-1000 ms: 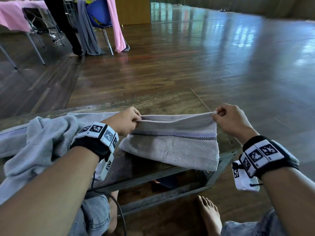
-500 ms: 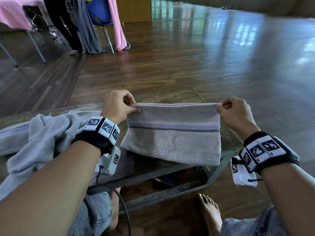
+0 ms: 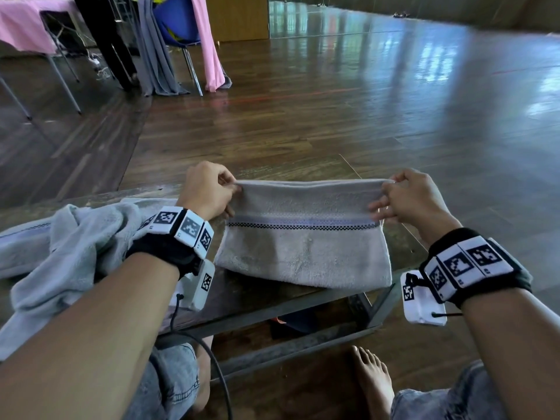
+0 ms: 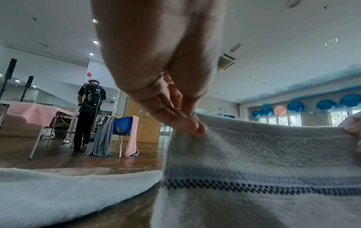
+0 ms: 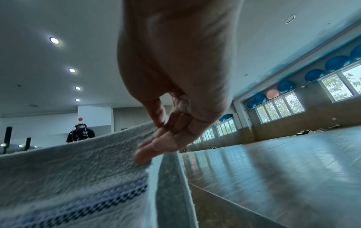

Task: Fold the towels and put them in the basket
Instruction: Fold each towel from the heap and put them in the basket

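**Towel held taut by its top corners**

The left hand (image 3: 209,189) and right hand (image 3: 412,198) each pinch a top corner of the towel (image 3: 303,244) between thumb and fingers. Its long axis runs hand to hand; its lower edge rests on the tabletop (image 3: 242,295).

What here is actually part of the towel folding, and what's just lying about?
Part of the job:
- beige towel, pinched at its top corners by the left hand and right hand
- crumpled grey towel on the table

Lying about:
- blue chair
- pink cloth draped on it
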The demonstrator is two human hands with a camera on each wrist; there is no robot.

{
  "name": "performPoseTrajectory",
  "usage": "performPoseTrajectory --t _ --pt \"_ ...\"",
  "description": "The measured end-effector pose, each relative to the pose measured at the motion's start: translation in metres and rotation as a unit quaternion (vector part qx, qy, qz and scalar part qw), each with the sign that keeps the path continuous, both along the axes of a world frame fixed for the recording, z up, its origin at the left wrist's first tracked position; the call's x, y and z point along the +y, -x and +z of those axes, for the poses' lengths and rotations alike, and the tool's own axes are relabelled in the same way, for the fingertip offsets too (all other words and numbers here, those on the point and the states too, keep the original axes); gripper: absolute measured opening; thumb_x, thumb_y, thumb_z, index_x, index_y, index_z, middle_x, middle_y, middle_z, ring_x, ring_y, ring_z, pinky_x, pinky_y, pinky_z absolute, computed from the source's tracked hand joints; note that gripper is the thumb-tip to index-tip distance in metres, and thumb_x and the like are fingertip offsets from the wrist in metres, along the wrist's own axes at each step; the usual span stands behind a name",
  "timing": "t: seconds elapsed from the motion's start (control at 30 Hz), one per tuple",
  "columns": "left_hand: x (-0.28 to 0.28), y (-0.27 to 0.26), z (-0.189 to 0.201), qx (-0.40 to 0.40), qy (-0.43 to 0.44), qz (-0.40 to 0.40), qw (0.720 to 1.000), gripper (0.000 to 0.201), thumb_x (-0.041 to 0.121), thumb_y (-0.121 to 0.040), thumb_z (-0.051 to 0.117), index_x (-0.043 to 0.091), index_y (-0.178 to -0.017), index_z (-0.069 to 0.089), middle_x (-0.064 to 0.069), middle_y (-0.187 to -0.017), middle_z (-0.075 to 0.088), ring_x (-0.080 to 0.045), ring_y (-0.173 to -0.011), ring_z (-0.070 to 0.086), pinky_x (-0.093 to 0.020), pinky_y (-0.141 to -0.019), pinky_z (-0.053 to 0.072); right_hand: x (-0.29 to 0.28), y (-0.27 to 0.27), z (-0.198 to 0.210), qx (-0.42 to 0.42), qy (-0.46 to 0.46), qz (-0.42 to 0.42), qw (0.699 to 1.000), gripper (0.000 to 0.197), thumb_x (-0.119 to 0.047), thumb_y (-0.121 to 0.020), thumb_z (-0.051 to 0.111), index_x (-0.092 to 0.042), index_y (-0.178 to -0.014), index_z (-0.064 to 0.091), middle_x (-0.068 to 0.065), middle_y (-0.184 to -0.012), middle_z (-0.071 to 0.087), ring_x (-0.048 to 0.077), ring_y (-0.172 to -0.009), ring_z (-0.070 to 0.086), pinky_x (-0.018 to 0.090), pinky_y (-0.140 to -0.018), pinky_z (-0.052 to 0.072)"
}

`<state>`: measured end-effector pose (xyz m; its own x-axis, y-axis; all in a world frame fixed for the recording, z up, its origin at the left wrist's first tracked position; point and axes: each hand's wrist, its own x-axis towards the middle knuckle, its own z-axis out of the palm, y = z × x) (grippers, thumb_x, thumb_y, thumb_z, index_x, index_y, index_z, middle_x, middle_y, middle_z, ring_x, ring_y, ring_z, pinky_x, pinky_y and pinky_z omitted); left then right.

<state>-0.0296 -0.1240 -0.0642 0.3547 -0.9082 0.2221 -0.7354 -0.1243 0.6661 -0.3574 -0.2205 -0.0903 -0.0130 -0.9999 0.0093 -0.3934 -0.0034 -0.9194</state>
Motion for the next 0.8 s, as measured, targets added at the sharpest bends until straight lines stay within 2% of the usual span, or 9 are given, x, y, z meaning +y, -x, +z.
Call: performPoseTrajectory --t 0.13,0.23,0.3,0.4,0.5,0.57,0.63,0.67,0.8 --pt "-0.009 0.007 0.02 -0.026 0.157 0.059 0.986 0.009 0.015 -0.091 0.068 0.007 -0.093 0.066 -0.004 -0.091 0.069 -0.021 -0.082 0.064 -0.032 -0.076 0.053 -0.003 -0.008 0.018 -0.116 0.119 -0.001 0.986 0.017 -0.02 -0.1 0.055 -0.035 -0.092 0.052 0.011 -0.094 0.075 0.02 -0.077 0.075 0.04 -0.069 0.063" --pt "-0.005 0.011 0.037 0.021 0.287 0.016 0.958 0.015 0.016 -0.093 0.066 0.004 -0.101 0.063 -0.003 -0.102 0.069 -0.015 -0.094 0.065 -0.029 -0.085 0.054 0.002 -0.008 0.032 -0.208 0.204 0.035 0.956 0.023 -0.024 -0.098 0.056 -0.046 -0.091 0.055 0.0 -0.096 0.076 0.012 -0.093 0.072 0.032 -0.082 0.061" --pt "0.001 0.01 0.044 0.036 0.327 -0.012 0.944 0.019 0.017 -0.094 0.066 0.002 -0.104 0.061 -0.006 -0.107 0.07 -0.015 -0.099 0.067 -0.029 -0.089 0.054 0.006 -0.005 0.037 -0.248 0.229 0.057 0.94 0.016 -0.027 -0.096 0.056 -0.043 -0.096 0.054 -0.001 -0.096 0.078 0.01 -0.098 0.071 0.027 -0.084 0.058" --pt "0.011 0.005 0.042 0.024 0.334 -0.041 0.941 0.022 0.02 -0.094 0.067 0.001 -0.104 0.063 -0.003 -0.107 0.071 -0.006 -0.096 0.067 -0.019 -0.084 0.053 0.01 0.004 0.034 -0.197 0.235 0.044 0.951 0.009 -0.045 -0.087 0.061 -0.048 -0.093 0.056 0.011 -0.104 0.075 0.011 -0.092 0.067 0.032 -0.086 0.056" --pt "0.019 -0.004 0.028 -0.031 0.24 -0.048 0.969 0.009 0.02 -0.093 0.068 0.012 -0.097 0.065 0.005 -0.096 0.071 0.007 -0.081 0.063 -0.006 -0.067 0.046 0.009 0.015 0.018 -0.085 0.189 0.043 0.977 0.011 -0.042 -0.091 0.064 -0.05 -0.087 0.058 -0.002 -0.096 0.076 0.015 -0.089 0.067 0.049 -0.089 0.057" --pt "0.024 -0.013 0.014 -0.056 0.106 -0.057 0.991 0.004 0.021 -0.093 0.068 0.021 -0.09 0.065 0.005 -0.087 0.071 0.0 -0.074 0.064 -0.017 -0.064 0.048 0.009 0.023 0.004 -0.005 0.141 0.041 0.989 0.019 -0.029 -0.096 0.065 -0.044 -0.085 0.061 -0.008 -0.09 0.069 0.015 -0.084 0.065 0.052 -0.088 0.058" --pt "0.029 -0.02 -0.002 -0.045 -0.018 -0.078 0.996 0.007 0.021 -0.091 0.07 0.02 -0.086 0.065 -0.002 -0.083 0.073 -0.021 -0.078 0.069 -0.036 -0.072 0.053 0.011 0.031 -0.009 0.05 0.093 0.07 0.992 0.016 -0.022 -0.096 0.066 -0.034 -0.086 0.064 -0.006 -0.09 0.065 0.018 -0.081 0.061 0.049 -0.083 0.057" --pt "0.032 -0.022 -0.01 -0.037 -0.066 -0.087 0.993 0.008 0.021 -0.09 0.071 0.018 -0.086 0.065 -0.006 -0.082 0.074 -0.027 -0.079 0.07 -0.038 -0.074 0.053 0.013 0.033 -0.014 0.08 0.073 0.098 0.989 0.013 -0.021 -0.095 0.067 -0.03 -0.086 0.065 -0.003 -0.089 0.066 0.018 -0.078 0.059 0.043 -0.076 0.055" --pt "0.038 -0.028 -0.023 -0.035 -0.192 -0.124 0.973 0.01 0.032 -0.086 0.076 0.021 -0.085 0.074 0.003 -0.078 0.076 -0.02 -0.08 0.072 -0.031 -0.072 0.052 0.021 0.039 -0.021 0.127 0.03 0.172 0.976 0.013 -0.024 -0.093 0.064 -0.027 -0.08 0.066 -0.004 -0.073 0.059 0.008 -0.055 0.046 0.024 -0.051 0.037"
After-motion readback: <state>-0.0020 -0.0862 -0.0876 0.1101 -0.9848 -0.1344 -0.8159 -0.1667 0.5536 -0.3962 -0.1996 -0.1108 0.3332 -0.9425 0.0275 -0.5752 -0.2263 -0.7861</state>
